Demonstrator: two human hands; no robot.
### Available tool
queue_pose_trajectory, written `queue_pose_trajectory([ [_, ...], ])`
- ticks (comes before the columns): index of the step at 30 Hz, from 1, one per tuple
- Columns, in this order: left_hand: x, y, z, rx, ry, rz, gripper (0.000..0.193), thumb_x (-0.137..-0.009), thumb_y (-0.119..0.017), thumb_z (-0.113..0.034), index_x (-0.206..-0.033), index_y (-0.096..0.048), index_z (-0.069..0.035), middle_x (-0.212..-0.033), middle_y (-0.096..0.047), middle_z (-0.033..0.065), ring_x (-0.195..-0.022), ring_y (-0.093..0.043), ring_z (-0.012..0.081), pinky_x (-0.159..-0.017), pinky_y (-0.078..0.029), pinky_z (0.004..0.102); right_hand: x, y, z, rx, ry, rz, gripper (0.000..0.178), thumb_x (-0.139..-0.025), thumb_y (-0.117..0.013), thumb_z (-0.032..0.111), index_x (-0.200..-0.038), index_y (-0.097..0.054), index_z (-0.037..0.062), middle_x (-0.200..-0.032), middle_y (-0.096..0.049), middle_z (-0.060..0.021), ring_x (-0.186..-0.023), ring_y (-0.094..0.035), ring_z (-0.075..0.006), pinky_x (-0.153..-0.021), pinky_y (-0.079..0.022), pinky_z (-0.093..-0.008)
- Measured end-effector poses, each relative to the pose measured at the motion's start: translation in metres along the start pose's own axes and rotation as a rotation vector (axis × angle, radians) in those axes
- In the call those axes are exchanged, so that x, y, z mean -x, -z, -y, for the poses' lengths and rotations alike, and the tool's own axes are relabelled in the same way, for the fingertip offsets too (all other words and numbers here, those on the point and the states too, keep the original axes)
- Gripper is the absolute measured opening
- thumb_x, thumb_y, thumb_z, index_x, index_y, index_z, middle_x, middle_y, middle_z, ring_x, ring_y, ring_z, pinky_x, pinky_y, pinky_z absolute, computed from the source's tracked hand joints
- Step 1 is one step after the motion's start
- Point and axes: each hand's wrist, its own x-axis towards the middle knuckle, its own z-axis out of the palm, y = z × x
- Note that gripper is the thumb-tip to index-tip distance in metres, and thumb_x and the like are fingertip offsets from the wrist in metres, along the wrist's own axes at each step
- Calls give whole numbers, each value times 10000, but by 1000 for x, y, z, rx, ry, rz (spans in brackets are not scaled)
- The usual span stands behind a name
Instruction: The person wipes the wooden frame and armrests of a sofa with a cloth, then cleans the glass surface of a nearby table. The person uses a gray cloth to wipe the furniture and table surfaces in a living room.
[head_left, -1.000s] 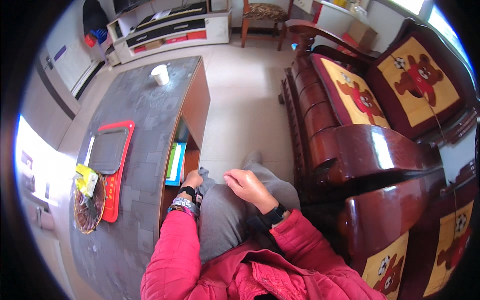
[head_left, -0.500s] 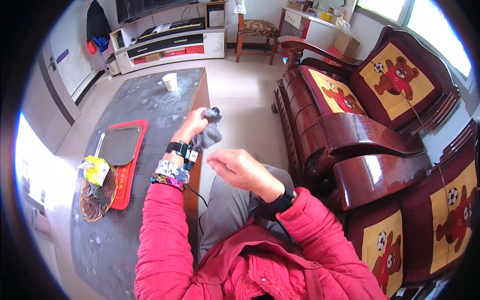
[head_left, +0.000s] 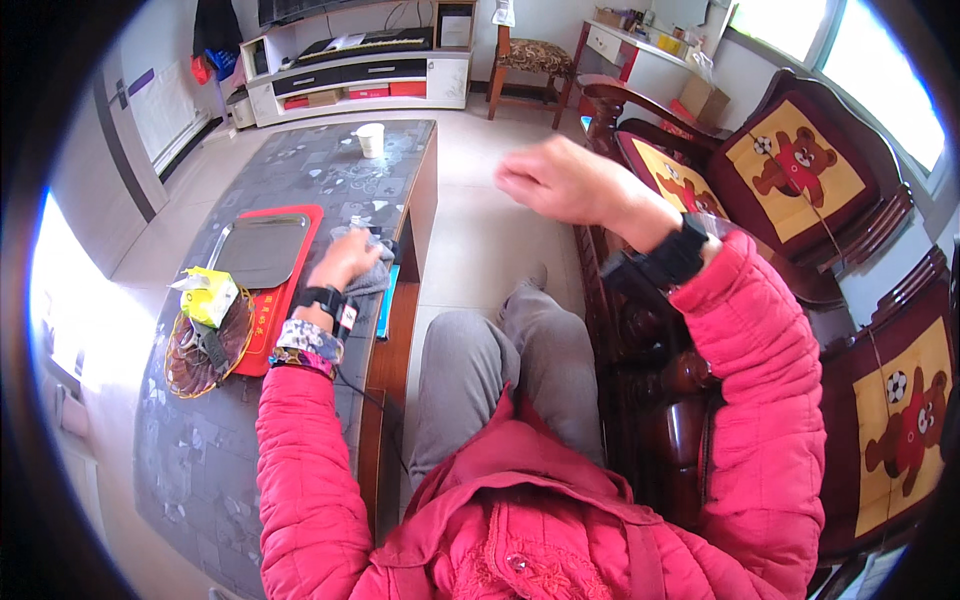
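My left hand (head_left: 347, 256) rests at the right edge of the low table, closed on a soft grey cloth (head_left: 371, 282). Part of the cloth is hidden under my fingers and wrist, and a small dark piece shows beside it. Clear plastic (head_left: 352, 229) lies just beyond those fingers. My right hand (head_left: 562, 182) is raised in the air over the floor, apart from the table and the sofa. Its fingers are curled together, and nothing shows in them.
On the grey-patterned table (head_left: 205, 470) are a white paper cup (head_left: 371, 141), a metal tray (head_left: 262, 250) on a red tray (head_left: 262, 325), and a basket (head_left: 240, 345) with a yellow packet (head_left: 209, 296). A dark wooden sofa (head_left: 680, 430) stands at the right.
My left hand has brought the grey cloth from over the floor down to the table edge. My right hand has moved up, away and to the right. The view has shifted slightly.
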Motion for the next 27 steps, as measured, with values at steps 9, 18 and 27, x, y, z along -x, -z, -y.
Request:
queue_pose_trajectory([
  [9,-61,-40,-4,-45,-228,6,454,-849,-455,-335,-1135,-453,18,-1170,-455,207,-1066,-451,367,-899,-377,416,44,32,-114,-188,-565,234,226,-874,-477,158,-940,-577,-33,-816,-625,-87,-728,-611,-136,-668,-476,-256],
  [18,-42,-19,5,137,-259,29,389,-800,-554,-222,-1128,-517,-18,-1202,-472,196,-1147,-414,377,-922,-380,400,92,27,-149,-432,-978,139,164,-861,-447,47,-896,-580,-44,-826,-620,-83,-753,-606,-140,-691,-476,-253],
  [27,-42,-5,-6,230,-191,68,371,-773,-582,-170,-1100,-542,1,-1182,-496,201,-1154,-414,379,-932,-373,390,95,40,-145,-634,-1000,-84,201,-872,-418,64,-913,-577,-52,-850,-614,-90,-829,-592,-164,-758,-461,-266],
])
